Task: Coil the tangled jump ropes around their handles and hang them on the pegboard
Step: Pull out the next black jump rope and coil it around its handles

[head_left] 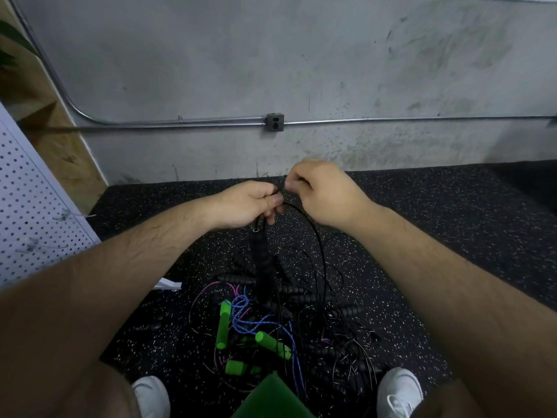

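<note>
**Clerk:** Item one, the rope in hand?

**Me:** Black handles (261, 254), one pair. I hold their top ends together in my left hand (250, 203), fingers curled round them. They hang straight down, so the cord gets a single core to wind onto.

**Clerk:** And the other hand?

**Me:** My right hand (319, 191) pinches the black cord (317, 233) between thumb and fingertips, just beside my left thumb. From the pinch the cord arcs down to the right, into the heap. I judge this an early wrap, with the pinch feeding the line and keeping it taut.

**Clerk:** Item two, remaining stock?

**Me:** A tangled pile (301, 321) on the speckled floor (437, 224) between my shoes (152, 393). It holds thin dark cords, green handles (224, 324), blue cord (241, 315) and pink cord (211, 286). None of it looks coiled. My cord runs into it, so pulling may drag its neighbours along.

**Clerk:** Destination?

**Me:** The white pegboard (33, 191), at my left and well apart from both hands. Small wire pieces show on it, but I cannot tell whether they are hooks.
</note>
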Demonstrator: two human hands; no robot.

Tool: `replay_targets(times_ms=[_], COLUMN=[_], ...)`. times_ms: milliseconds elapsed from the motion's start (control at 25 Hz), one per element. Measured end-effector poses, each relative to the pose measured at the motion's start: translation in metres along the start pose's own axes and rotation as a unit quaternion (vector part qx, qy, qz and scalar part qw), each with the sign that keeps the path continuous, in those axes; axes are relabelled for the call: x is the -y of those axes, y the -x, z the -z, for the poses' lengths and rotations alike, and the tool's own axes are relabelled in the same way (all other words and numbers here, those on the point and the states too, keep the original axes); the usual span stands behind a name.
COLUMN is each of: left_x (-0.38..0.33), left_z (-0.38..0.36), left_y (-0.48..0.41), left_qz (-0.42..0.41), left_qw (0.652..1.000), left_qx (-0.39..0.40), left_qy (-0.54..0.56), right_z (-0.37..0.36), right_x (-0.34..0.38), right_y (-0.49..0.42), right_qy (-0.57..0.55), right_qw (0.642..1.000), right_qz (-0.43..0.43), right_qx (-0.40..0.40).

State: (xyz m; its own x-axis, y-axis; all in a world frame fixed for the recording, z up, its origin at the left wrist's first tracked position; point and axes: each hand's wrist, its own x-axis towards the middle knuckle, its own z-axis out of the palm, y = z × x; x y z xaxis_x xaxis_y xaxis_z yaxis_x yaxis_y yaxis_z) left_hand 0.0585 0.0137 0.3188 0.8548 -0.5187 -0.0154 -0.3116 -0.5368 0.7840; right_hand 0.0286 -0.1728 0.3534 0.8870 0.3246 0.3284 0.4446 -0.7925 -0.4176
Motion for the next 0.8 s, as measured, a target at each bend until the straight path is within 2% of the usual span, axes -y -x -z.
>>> replay_targets(times_ms=[160, 240, 400, 480, 520, 560, 600, 680, 720, 800], left_x=[0.006, 0.006, 0.003, 0.001, -0.001, -0.002, -0.003, -0.006, -0.007, -0.010], left_z=[0.001, 0.002, 0.000, 0.002, 0.003, 0.004, 0.005, 0.006, 0.006, 0.006], left_y=[0.000, 0.000, 0.003, 0.001, 0.001, 0.000, -0.001, -0.002, -0.003, -0.003], left_qz=[0.012, 0.017, 0.038, 0.050, 0.056, 0.062, 0.068, 0.083, 0.097, 0.126], left_qw=[1.000, 1.000, 0.999, 0.996, 0.995, 0.994, 0.992, 0.983, 0.978, 0.969], left_qx=[-0.016, -0.014, -0.028, -0.058, -0.074, -0.091, -0.108, -0.138, -0.148, -0.161], left_qy=[0.017, 0.010, -0.024, -0.039, -0.033, -0.014, 0.016, 0.086, 0.112, 0.141], right_z=[0.020, 0.025, 0.019, 0.017, 0.016, 0.012, 0.006, -0.018, -0.031, -0.050], right_x=[0.001, -0.002, -0.011, -0.008, -0.003, 0.004, 0.013, 0.023, 0.028, 0.035], right_y=[-0.001, 0.001, 0.002, 0.007, 0.011, 0.016, 0.022, 0.033, 0.038, 0.044], right_qy=[-0.055, -0.076, 0.000, 0.068, 0.068, 0.044, 0.020, 0.028, 0.035, -0.030], right_qw=[0.978, 0.961, 0.966, 0.964, 0.972, 0.986, 0.997, 0.990, 0.983, 0.977], right_qz=[-0.031, -0.050, -0.090, -0.061, -0.037, -0.028, -0.042, -0.094, -0.120, -0.162], right_qx=[-0.198, -0.263, -0.243, -0.249, -0.223, -0.160, -0.067, 0.098, 0.136, 0.139])
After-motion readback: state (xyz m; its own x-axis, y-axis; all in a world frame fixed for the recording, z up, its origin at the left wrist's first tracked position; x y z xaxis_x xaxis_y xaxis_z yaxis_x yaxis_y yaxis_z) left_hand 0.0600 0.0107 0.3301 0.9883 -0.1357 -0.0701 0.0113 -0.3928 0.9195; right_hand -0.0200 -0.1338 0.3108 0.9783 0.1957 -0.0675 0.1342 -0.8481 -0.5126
